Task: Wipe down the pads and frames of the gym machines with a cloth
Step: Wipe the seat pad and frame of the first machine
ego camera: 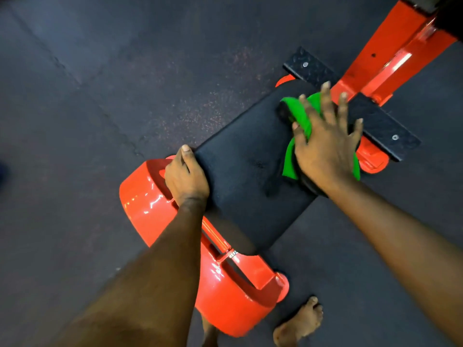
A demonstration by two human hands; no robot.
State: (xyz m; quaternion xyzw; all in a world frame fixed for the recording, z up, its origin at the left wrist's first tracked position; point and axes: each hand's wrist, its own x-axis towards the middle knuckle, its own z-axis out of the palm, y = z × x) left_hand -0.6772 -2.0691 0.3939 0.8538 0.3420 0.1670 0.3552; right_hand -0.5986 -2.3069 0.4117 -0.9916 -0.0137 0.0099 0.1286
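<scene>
Downward view of a black pad [238,171] on a gym machine, mid-wipe. Right hand [325,144] spread flat with straight fingers, pressing a green cloth [290,105] onto the pad's far end, just short of a black textured plate [383,126] beyond the pad. Left hand [185,179] curled round the pad's near-left edge, gripping it, seemingly to steady it. Progress, as a judgement: pad under way, wiped portion impossible to tell — glossy orange frame [150,204] beside the pad probably left to do.
</scene>
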